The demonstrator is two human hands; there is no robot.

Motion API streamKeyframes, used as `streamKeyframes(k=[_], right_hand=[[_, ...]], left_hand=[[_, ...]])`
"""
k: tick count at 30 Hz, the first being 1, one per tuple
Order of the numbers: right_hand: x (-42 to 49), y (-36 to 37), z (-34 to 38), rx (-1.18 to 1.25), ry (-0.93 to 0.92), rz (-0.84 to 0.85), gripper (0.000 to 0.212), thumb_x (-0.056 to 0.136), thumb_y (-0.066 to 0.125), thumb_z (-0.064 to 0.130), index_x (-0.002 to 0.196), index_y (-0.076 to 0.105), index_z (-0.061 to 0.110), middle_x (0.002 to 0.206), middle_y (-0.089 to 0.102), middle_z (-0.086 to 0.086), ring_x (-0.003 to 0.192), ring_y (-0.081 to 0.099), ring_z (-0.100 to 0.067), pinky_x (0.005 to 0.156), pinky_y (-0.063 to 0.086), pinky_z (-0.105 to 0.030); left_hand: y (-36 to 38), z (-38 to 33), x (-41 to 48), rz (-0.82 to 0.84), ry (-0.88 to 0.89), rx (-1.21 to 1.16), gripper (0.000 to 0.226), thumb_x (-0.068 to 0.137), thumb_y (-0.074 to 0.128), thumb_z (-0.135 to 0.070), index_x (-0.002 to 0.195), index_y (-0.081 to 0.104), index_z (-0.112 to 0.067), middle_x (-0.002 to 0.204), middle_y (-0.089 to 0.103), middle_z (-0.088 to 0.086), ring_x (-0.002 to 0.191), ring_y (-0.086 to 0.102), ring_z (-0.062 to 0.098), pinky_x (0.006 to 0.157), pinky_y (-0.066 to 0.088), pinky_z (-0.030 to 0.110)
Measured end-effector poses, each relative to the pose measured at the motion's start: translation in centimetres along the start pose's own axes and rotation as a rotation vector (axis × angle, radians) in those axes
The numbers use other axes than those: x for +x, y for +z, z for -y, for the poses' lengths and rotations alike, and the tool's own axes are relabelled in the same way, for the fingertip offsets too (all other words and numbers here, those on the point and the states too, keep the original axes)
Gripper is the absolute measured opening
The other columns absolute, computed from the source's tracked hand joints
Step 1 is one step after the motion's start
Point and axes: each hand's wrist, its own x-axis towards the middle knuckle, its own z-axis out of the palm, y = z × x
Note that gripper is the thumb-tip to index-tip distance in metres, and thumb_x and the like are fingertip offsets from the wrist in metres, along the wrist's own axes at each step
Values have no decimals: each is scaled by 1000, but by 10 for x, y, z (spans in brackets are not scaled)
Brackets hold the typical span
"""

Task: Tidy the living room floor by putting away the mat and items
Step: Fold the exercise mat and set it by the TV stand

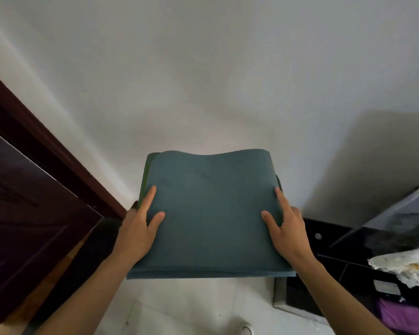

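— Where is the mat (211,213)?
— Held up in front of the plain white wall (203,68), above pale glossy floor tiles (179,310). It is folded into a thick, soft slab of matte teal with a fine grain. Its top edge sags in a wave.
— And the hands?
— The left hand (140,228) grips its left edge and the right hand (286,228) its right. Thumb and forefinger lie on the front; the other fingers are hidden behind.
— Beside it?
— A dark polished wooden door (22,201) is on the left, and a glossy black cabinet (348,250) on the right.

Head-worn wide view, facing white wall (203,68), close above mat (208,213)
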Motion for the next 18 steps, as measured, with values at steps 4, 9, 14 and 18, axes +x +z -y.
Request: streamKeyframes(k=[4, 9, 14, 18], right_hand=[[22, 16, -11, -6, 68, -4, 73, 98, 56, 40, 158, 14, 39, 142, 42, -14, 113, 48, -23, 100, 39, -36], [40, 57, -49, -37, 191, -10, 74, 98, 57, 41, 158, 15, 34, 148, 39, -13, 124, 49, -29, 104, 42, -42], [56, 112, -93, -97, 298, -43, 72, 98, 56, 40, 158, 16, 38, 151, 37, -10, 127, 49, -30, 103, 43, -43], [67, 165, -127, -125, 322, -53, 70, 99, 54, 39, 157, 15, 42, 154, 33, -10, 130, 48, -30, 106, 42, -44]], left_hand=[[24, 8, 25, 44, 21, -14, 68, 99, 48, -49, 153, 7, -56, 111, 52, 10, 95, 54, 22, 87, 44, 38], [87, 44, 57, 129, 30, -26, 69, 99, 47, -47, 154, 5, -52, 112, 52, 10, 89, 51, 15, 84, 40, 31], [164, 97, 87, 236, 10, -47, 68, 99, 44, -50, 153, 2, -56, 102, 51, 8, 83, 53, 15, 82, 44, 35], [214, 142, 108, 264, 39, -43, 68, 97, 40, -54, 152, 1, -56, 99, 51, 9, 80, 54, 16, 80, 48, 38]])
